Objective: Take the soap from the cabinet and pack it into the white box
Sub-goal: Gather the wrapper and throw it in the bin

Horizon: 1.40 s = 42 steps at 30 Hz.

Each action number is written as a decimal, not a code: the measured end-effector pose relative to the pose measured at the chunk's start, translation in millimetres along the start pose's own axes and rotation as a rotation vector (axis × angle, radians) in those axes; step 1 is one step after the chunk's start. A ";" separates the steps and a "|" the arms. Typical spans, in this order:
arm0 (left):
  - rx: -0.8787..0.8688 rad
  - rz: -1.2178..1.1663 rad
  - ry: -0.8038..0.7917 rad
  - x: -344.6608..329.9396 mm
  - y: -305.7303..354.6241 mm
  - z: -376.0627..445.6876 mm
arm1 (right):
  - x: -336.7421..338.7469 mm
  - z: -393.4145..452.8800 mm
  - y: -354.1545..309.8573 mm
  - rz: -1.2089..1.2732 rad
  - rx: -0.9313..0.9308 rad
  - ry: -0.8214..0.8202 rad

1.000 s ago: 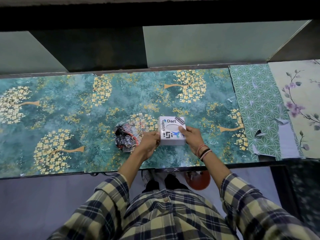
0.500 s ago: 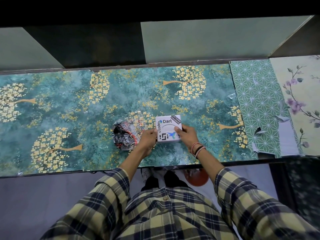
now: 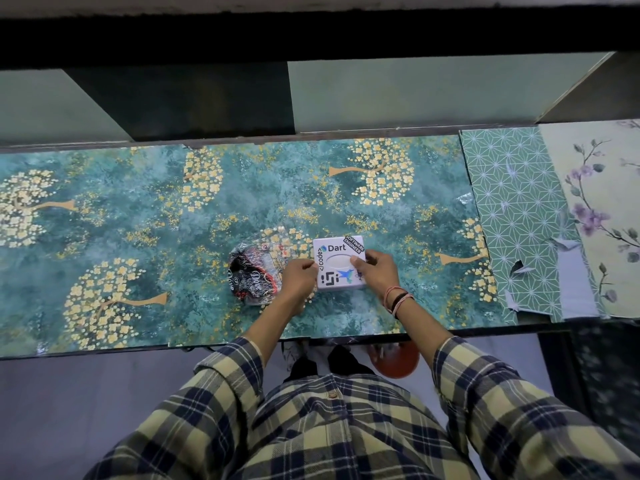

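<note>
White box: the white box (image 3: 338, 263), stickered on its lid, sits on the worktop (image 3: 138, 220) near the front edge, about midway along it.
Left hand: the left hand (image 3: 298, 278) presses against the box's left side, fingers curled closed against it.
Right hand: the right hand (image 3: 375, 270) grips the box's right side, thumb on the lid, fingers wrapped round the edge.
Soap: cannot tell where it lies; the box is shut.
Wrapper: a crumpled printed wrapper (image 3: 254, 271) lies just left of the box, partly under the left hand.
</note>
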<state>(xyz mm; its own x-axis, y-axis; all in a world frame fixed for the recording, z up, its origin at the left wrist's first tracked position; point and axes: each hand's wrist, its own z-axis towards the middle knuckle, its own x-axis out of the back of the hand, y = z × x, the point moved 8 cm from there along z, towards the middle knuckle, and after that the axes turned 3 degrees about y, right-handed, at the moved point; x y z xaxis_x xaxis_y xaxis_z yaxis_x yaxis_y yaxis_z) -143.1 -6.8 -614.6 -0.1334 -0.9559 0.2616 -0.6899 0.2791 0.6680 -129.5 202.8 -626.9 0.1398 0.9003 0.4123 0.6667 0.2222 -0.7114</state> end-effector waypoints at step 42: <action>-0.055 -0.104 -0.517 37.2 4.7 -47.5 | -70.7 -130.2 -13.4 0.786 -0.288 -0.269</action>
<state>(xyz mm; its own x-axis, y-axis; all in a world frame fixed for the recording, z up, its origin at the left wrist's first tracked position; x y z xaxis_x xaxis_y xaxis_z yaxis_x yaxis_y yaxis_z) -117.6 -36.7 -568.6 -0.4091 -0.8953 -0.1761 -0.6819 0.1718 0.7110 -53.0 87.4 -572.4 0.4827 0.8188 -0.3108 0.6139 -0.5694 -0.5468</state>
